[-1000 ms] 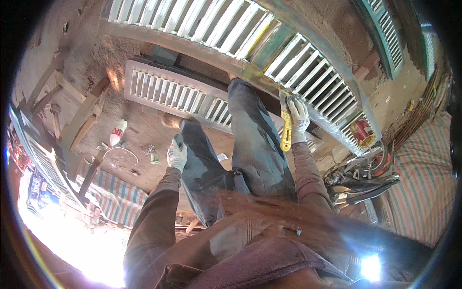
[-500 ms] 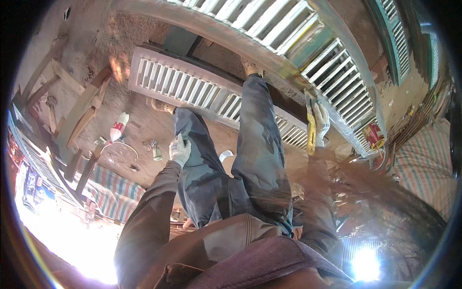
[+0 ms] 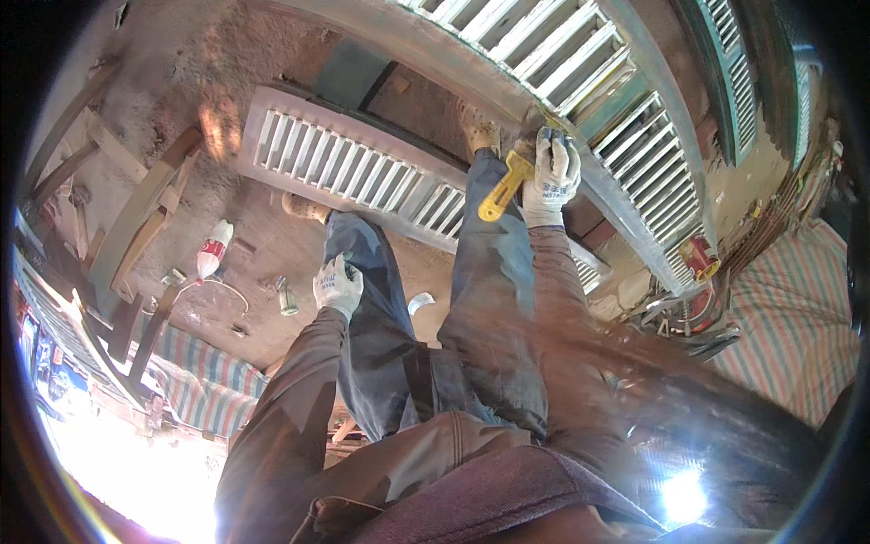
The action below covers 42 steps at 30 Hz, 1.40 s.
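In a white work glove, my right hand [image 3: 551, 177] is closed on a scraper with a yellow handle [image 3: 504, 189]. It is at the lower edge of a large louvered shutter panel [image 3: 507, 86] with white slats and a worn wooden frame. The scraper's handle points down toward my right leg; its blade is mostly hidden. My left hand [image 3: 338, 287], also gloved, lies on my left thigh with fingers slightly bent and holds nothing. A second louvered panel [image 3: 349, 172], with a pale frame, lies on the ground between and behind my legs.
On the left stand wooden pieces [image 3: 149, 208], with a red-labelled plastic bottle [image 3: 214, 249] and a small glass jar [image 3: 287, 299] on the dirt floor. A red-and-yellow can [image 3: 698, 258] and striped sheeting [image 3: 784, 317] are at right. More shutters [image 3: 729, 72] lean at far right.
My right hand has moved left with the scraper along the large panel's lower edge, and the scraper's handle now slants down to the left. My left hand stays on the thigh.
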Each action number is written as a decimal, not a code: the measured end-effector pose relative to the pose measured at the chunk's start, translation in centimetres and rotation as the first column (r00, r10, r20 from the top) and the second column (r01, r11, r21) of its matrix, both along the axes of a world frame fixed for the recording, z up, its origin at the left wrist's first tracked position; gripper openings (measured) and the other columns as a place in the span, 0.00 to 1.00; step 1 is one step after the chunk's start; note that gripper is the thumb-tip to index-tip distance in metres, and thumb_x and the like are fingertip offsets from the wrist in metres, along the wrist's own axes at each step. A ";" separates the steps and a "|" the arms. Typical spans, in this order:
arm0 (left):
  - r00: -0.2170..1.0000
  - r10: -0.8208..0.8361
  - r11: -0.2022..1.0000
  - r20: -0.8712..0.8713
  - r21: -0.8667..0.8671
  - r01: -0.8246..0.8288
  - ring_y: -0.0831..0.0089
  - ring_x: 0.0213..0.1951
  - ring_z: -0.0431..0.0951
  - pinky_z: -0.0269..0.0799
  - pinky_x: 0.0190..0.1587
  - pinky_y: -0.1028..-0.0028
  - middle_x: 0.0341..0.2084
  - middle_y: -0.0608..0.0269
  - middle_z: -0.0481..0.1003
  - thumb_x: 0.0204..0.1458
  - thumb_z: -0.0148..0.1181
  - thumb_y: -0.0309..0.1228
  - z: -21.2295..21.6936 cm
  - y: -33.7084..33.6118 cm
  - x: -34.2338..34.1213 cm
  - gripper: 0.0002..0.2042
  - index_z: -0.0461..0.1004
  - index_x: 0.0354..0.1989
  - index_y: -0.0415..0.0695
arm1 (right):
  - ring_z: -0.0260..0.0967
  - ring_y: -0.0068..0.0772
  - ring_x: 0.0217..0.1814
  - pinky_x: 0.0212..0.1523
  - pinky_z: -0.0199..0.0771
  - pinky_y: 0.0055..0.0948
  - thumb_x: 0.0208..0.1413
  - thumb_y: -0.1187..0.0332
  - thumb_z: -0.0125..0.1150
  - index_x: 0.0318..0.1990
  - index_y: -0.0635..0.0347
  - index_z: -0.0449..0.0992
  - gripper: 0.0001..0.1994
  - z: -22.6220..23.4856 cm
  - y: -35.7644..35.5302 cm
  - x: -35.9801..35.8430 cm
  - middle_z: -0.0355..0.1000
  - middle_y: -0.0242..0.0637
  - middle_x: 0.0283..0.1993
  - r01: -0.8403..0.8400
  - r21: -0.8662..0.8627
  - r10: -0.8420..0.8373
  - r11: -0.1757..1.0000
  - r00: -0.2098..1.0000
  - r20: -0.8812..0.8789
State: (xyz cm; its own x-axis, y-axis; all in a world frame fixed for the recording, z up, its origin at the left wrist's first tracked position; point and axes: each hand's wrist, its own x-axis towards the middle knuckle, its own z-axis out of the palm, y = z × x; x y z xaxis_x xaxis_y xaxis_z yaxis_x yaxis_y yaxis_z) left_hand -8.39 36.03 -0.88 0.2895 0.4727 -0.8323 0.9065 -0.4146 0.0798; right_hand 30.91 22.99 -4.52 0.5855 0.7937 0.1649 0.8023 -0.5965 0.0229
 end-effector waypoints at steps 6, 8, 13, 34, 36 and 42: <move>0.999 -0.035 0.999 -0.021 0.024 0.035 0.54 0.45 0.77 0.71 0.49 0.58 0.41 0.52 0.78 0.50 0.51 0.40 -0.4 0.9 -2.6 0.22 0.73 0.51 0.42 | 0.68 0.45 0.55 0.53 0.70 0.42 0.46 0.71 0.61 0.53 0.52 0.76 0.22 4.1 -0.6 -4.2 0.69 0.34 0.52 0.068 -0.097 -0.093 0.993 0.954 -0.285; 0.998 -0.047 0.999 -0.028 0.019 0.048 0.54 0.46 0.76 0.71 0.50 0.58 0.42 0.52 0.77 0.50 0.50 0.40 -0.3 1.3 -1.9 0.23 0.73 0.52 0.42 | 0.70 0.45 0.53 0.53 0.71 0.40 0.50 0.70 0.60 0.52 0.56 0.76 0.19 4.8 -2.2 -4.7 0.72 0.38 0.51 0.146 -0.059 -0.158 0.987 0.936 -0.315; 0.995 -0.044 0.999 -0.085 -0.014 0.043 0.55 0.48 0.76 0.70 0.52 0.59 0.43 0.53 0.77 0.50 0.51 0.40 0.2 3.0 -1.0 0.22 0.73 0.52 0.43 | 0.74 0.50 0.49 0.50 0.74 0.40 0.54 0.73 0.56 0.52 0.61 0.76 0.16 5.2 -0.5 -3.2 0.75 0.49 0.49 0.510 0.101 -0.493 0.854 0.857 -0.150; 0.995 0.050 0.986 -0.089 -0.153 -0.063 0.57 0.53 0.73 0.68 0.55 0.60 0.48 0.56 0.75 0.50 0.52 0.40 0.0 7.3 -2.8 0.22 0.72 0.54 0.46 | 0.76 0.46 0.47 0.47 0.75 0.40 0.58 0.69 0.51 0.53 0.61 0.75 0.17 5.6 14.0 -5.2 0.76 0.44 0.46 0.655 -0.306 -0.718 0.690 0.671 -0.183; 0.996 0.059 0.987 -0.067 -0.147 -0.068 0.57 0.52 0.73 0.68 0.55 0.60 0.47 0.56 0.76 0.49 0.53 0.40 0.0 7.4 -3.4 0.22 0.72 0.53 0.46 | 0.75 0.46 0.46 0.46 0.75 0.40 0.56 0.69 0.52 0.54 0.61 0.74 0.18 5.5 14.6 -5.2 0.75 0.44 0.45 0.678 -0.326 -0.747 0.659 0.641 -0.178; 0.996 0.057 0.994 0.064 -0.100 -0.050 0.51 0.46 0.76 0.72 0.49 0.58 0.42 0.51 0.77 0.48 0.54 0.36 -0.1 7.3 -4.1 0.21 0.74 0.50 0.41 | 0.75 0.45 0.47 0.47 0.74 0.39 0.53 0.69 0.55 0.55 0.61 0.73 0.20 5.5 16.5 -5.5 0.74 0.44 0.44 0.629 -0.346 -0.707 0.696 0.685 -0.176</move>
State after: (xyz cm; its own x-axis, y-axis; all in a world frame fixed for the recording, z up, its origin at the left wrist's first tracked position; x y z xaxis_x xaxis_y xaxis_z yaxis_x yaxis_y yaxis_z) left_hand -12.49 43.29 -0.97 0.3219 0.4060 -0.8553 0.9186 -0.3528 0.1783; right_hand 25.37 39.53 0.96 0.9612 0.1590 -0.2256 0.1823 -0.9794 0.0868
